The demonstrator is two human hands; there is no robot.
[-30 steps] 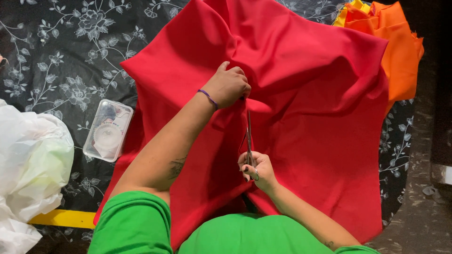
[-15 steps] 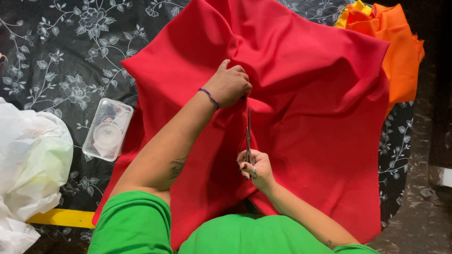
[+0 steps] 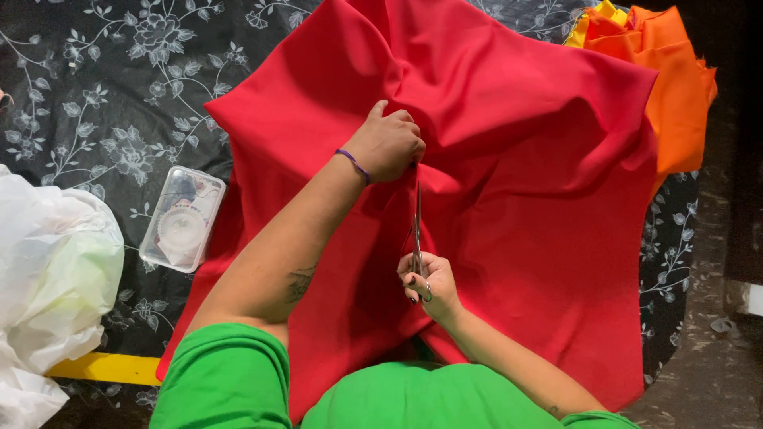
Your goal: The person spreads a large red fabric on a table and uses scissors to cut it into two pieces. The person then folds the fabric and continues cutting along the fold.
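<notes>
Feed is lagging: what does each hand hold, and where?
Right hand holds scissors by the handles; left hand grips a fold of the red cloth.

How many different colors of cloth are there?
3 that I can see: the big red cloth being cut in the middle, an orange cloth at the top right, and a yellow bit peeking behind it. More may be hidden underneath.

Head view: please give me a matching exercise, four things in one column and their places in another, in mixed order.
Things:
1. scissors
2. clear plastic box
3. orange cloth
4. white plastic bag

Places:
A. left edge of the picture
B. top right corner
C. in the right hand, over the red cloth
D. on the flowered cover, beside the red cloth

Pairs: 1-C, 2-D, 3-B, 4-A
</notes>
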